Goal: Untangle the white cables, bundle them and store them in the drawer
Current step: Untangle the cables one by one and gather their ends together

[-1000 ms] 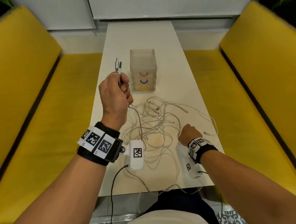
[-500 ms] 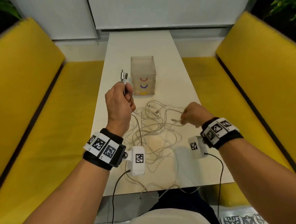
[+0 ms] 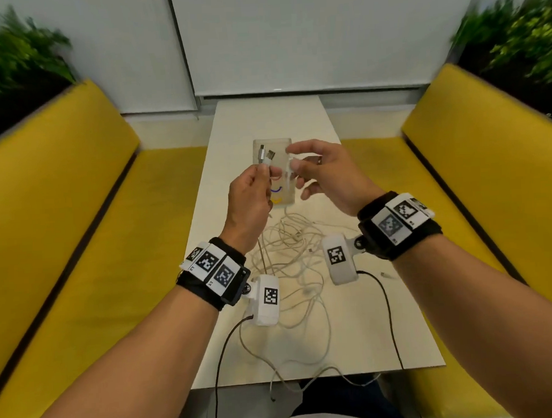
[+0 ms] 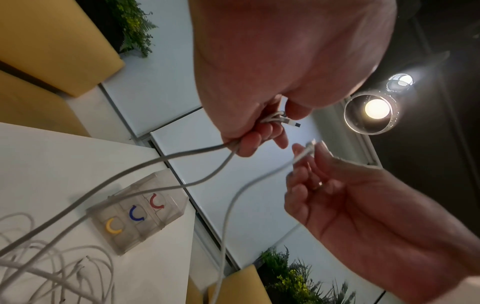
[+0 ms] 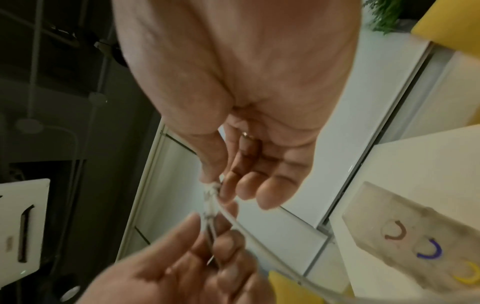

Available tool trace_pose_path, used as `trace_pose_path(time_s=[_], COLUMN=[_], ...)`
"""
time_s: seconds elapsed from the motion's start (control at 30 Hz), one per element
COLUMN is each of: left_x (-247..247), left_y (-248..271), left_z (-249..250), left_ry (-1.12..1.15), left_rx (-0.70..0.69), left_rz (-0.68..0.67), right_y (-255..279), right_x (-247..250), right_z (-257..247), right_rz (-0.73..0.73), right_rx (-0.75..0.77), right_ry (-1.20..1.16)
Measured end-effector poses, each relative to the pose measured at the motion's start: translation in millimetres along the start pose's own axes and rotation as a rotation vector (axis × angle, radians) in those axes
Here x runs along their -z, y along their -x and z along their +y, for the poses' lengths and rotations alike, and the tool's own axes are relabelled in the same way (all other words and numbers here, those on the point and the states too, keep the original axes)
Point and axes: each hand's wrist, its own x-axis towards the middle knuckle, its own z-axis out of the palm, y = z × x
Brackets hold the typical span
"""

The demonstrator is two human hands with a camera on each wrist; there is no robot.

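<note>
Head view, left hand point(image 3: 246, 194) grip clenched on two cable ends point(image 3: 265, 155), right hand point(image 3: 324, 174) pinching a third end point(image 4: 309, 148), white cables point(image 3: 289, 249) tangled on table point(image 3: 370, 331), near drawer unit point(image 4: 137, 214).

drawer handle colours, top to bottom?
Red, blue, yellow on the clear drawer unit; clearest in the left wrist view.

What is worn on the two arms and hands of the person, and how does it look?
Both forearms are bare, without sleeves. Each wrist has a black band with white square tags printed in black patterns: left band, right band. A white camera box with one such tag hangs from each band, with a thin black cable. The right hand wears a ring.
</note>
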Motion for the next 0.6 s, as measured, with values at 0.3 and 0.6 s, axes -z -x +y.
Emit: trace_pose_path(time_s=[0.3,0.6], left_x=[-10,-13], left_y=[0,-9], left_z=[-17,-6], left_ry=[-0.139,0.119], left_rx=[-0.025,0.028], left_rz=[0.013,0.201], right_y=[4,16], right_x=[-20,-23], right_z=[11,72], right_rz=[0.113,-0.246], right_rx=[-0.089,-0.073], right_ry=[-0.274,0.306])
